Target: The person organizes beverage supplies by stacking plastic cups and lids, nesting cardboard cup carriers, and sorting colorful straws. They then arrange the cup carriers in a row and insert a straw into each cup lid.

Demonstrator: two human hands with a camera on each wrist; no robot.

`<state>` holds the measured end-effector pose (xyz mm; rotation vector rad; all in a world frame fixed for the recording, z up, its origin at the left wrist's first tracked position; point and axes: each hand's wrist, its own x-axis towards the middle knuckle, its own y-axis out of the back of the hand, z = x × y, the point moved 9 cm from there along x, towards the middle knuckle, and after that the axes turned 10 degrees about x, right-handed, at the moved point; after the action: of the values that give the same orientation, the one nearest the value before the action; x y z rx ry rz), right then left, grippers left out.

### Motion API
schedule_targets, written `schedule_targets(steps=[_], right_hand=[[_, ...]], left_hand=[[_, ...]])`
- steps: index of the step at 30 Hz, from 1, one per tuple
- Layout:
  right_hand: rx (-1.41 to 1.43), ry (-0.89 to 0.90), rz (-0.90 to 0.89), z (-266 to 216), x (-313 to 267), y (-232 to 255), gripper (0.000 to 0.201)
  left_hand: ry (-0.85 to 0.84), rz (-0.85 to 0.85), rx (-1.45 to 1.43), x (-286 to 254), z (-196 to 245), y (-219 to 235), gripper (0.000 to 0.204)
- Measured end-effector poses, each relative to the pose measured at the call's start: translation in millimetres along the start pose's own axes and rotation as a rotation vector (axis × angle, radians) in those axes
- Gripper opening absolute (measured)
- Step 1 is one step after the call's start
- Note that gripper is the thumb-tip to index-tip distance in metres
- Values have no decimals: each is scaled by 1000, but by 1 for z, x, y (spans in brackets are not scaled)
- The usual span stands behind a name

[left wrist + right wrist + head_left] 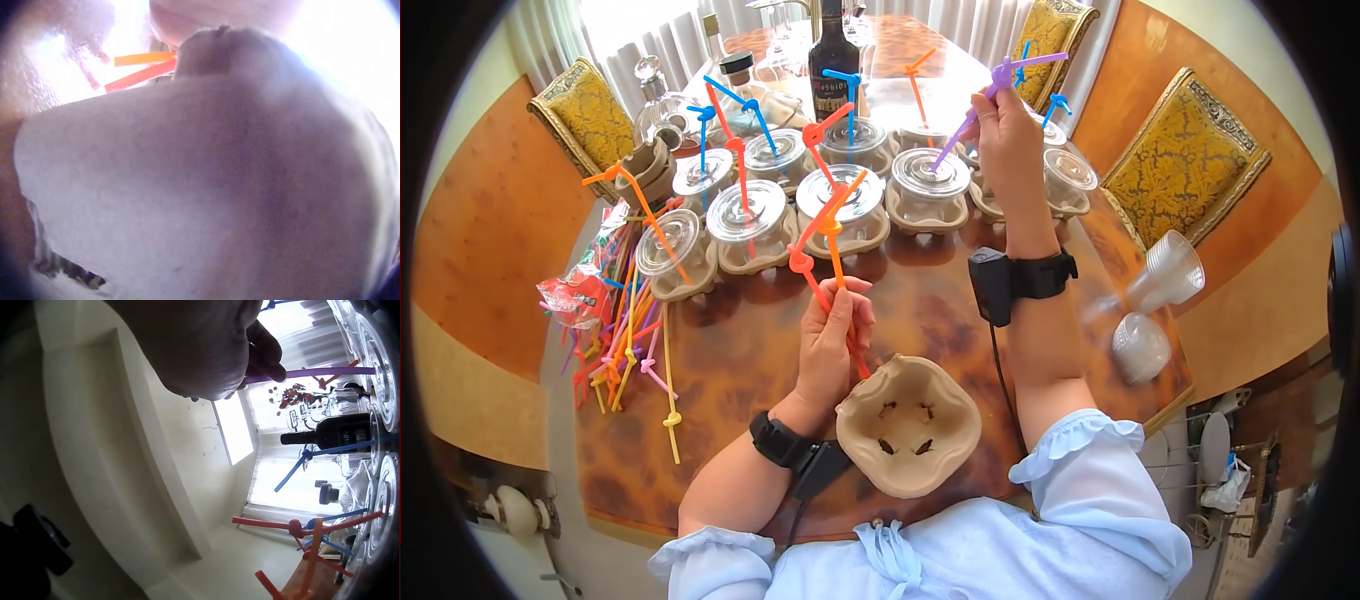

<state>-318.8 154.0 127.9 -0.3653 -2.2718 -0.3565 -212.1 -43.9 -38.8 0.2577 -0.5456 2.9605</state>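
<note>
High at the right, my right hand (1010, 140) pinches a purple knotted drinking straw (953, 147). Its lower end meets the clear lid of a plastic cup (930, 190) standing in a moulded cardboard holder. In the right wrist view the same straw (328, 372) runs from the fingertips to a lid. My left hand (832, 332) grips two knotted straws, a red one (802, 262) and an orange one (834, 240), upright over the table. Close by it is a cardboard cup holder (910, 425), hollow side up, with slots in its bottom; it fills most of the left wrist view.
Several lidded cups in cardboard holders, many with knotted straws, stand in rows across the table (730, 330). Loose straws (625, 340) and a plastic bag lie left. Clear cups (1165, 275) lie right. A dark bottle (833, 65) and a glass decanter (655, 105) stand behind.
</note>
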Motion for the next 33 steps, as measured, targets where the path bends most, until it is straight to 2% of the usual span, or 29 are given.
schedule_targets(steps=[5, 8, 9, 12, 15, 16, 18, 20, 22, 23, 25, 28, 30, 31, 32, 33], right_hand=[[-97, 51, -41, 5, 0, -10, 15], [-174, 26, -129, 24, 1, -30, 17], [-117, -28, -178, 36, -1, -37, 17], [-296, -65, -297, 57, -17, -48, 22], [-413, 210, -231, 36, -28, -39, 24], [-489, 131, -316, 41, -31, -36, 24], [-649, -30, -484, 10, -37, -21, 26], [-146, -216, -739, -26, -69, -36, 26], [-22, -140, -866, -52, -105, -57, 19], [171, -266, -867, -47, -118, -62, 17], [575, -499, -844, -30, -140, -70, 14], [385, -325, -433, -42, -86, -10, 13], [178, -66, -45, -45, -39, 52, 12], [103, 2, 9, -41, -19, 70, 13], [27, 68, 65, -37, -2, 85, 14], [-22, 62, 70, -24, 11, 91, 15]], left_hand=[[14, -11, -1, -1, -4, -1, 21], [24, -17, -4, -2, -6, -3, 21], [27, -21, -4, -2, -7, -3, 21], [24, -48, 4, -2, -10, -4, 23], [10, -59, 8, -2, -9, -3, 23], [11, -60, 6, -2, -9, -3, 23], [16, -67, -5, -3, -7, -6, 23], [28, -61, 31, -3, -5, -8, 23], [42, -100, 58, -4, -8, -14, 24], [48, -133, 69, -5, -9, -16, 25], [67, -175, 52, -6, -14, -20, 29], [-185, -45, 251, -1, 1, -14, 33], [-195, -16, 272, 1, -3, -11, 34], [-199, -1, 281, 0, -4, -9, 35], [-94, -53, 195, 0, -10, -13, 35], [13, -106, 111, -4, -12, -18, 35]])
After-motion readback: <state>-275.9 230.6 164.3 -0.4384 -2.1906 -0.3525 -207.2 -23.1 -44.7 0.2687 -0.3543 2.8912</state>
